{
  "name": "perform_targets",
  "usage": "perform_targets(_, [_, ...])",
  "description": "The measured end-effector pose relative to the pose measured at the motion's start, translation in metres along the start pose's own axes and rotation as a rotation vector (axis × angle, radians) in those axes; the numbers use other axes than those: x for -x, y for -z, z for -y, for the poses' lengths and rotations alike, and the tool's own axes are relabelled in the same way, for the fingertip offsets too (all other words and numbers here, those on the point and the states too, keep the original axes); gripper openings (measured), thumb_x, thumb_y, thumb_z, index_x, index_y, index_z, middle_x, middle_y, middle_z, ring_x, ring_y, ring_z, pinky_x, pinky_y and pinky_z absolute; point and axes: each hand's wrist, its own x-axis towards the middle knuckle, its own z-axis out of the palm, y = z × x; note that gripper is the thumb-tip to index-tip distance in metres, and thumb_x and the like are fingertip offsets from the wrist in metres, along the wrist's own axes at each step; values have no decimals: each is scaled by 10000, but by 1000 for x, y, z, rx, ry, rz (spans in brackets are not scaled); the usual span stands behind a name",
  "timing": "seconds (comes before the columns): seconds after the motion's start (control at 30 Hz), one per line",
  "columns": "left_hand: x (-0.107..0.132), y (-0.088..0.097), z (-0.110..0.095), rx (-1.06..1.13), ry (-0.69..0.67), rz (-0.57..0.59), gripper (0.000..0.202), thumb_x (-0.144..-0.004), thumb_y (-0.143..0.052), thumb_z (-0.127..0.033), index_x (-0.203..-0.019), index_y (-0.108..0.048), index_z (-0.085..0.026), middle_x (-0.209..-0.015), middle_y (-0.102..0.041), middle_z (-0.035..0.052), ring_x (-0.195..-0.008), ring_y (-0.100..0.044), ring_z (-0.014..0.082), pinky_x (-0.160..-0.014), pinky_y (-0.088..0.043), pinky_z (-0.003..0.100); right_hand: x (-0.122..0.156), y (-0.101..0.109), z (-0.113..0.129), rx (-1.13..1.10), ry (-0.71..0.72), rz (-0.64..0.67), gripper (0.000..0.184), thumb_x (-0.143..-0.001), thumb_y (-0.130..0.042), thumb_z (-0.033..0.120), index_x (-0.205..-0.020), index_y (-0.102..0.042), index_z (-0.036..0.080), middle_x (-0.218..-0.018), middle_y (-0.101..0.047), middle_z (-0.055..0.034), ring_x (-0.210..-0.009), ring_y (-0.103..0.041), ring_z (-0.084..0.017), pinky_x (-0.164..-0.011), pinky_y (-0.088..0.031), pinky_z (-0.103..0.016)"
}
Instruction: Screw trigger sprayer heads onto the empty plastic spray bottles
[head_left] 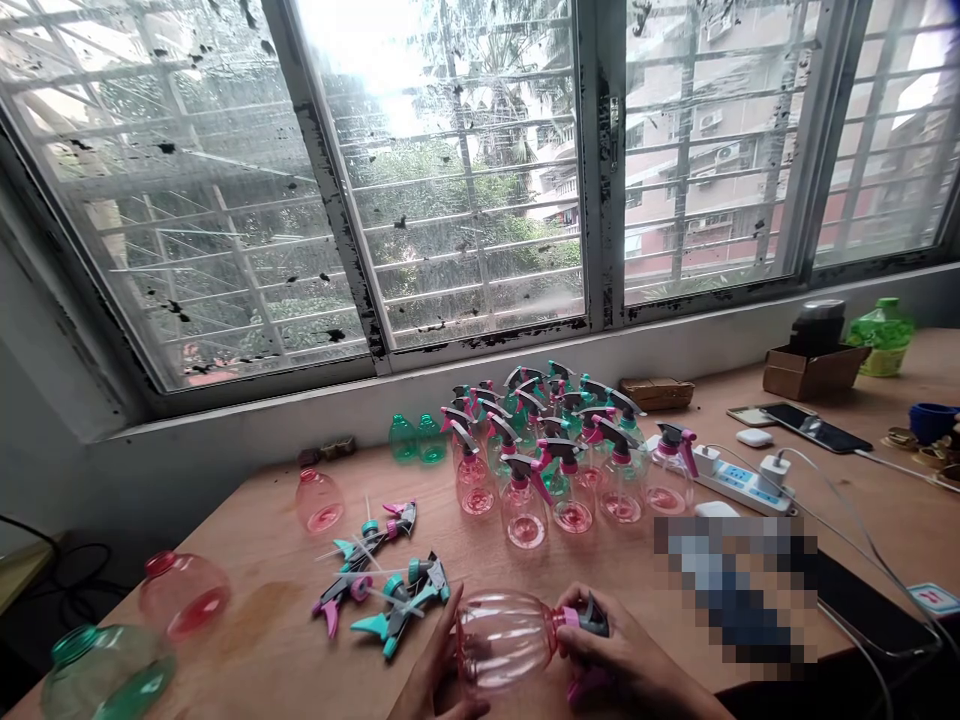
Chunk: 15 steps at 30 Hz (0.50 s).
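Over the near part of the table (255, 505), you hold the pink bottle (506, 640) sideways, your left hand (429, 668) cupped against its base, fingers pointing far, your right hand (619, 648) angled leftward, fingers closed around the spray head (595, 614).

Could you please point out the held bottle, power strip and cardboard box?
Held bottle (506, 642), head view: pink body.
Power strip (739, 484), head view: white top.
Cardboard box (795, 374), head view: front side.

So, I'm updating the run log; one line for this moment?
left hand: holding pink bottle, base end | right hand: gripping sprayer head at neck | nearby: loose sprayer heads
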Motion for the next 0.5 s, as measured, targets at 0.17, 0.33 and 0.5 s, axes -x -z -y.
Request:
perform_targets(0.17, [1,0,3,98,39,0,1192,-742,-834,-536,-1612,-42,-346,-1466,-550,104,-1322,-544,355,-1174,-368,478,0,-1,1,16,-12,6,456,-759,-843,524,-869,-580,169,-673,-675,18,-533,-603,-116,-527,-474,-225])
perform_targets(0.33, [0,4,11,97,81,-4,1155,-672,-877,-546,-1601,-231,-310,-1461,-554,133,-1335,-528,379,-1138,-413,460,0,-1,0,1,-12,-2,451,-764,-836,525,-854,-573,169,-678,-702,-1,-515,-600,-113,-514,-427,-216])
perform_targets(0.5, [-3,1,2,-45,25,-61,1096,-749,-826,-533,-1610,-182,-324,-1619,-374,138,-1342,-508,380,-1142,-398,468,0,-1,0,-16,-25,32,453,-761,-834,527,-839,-558,175,-672,-696,4,-514,-588,-114,-524,-433,-227])
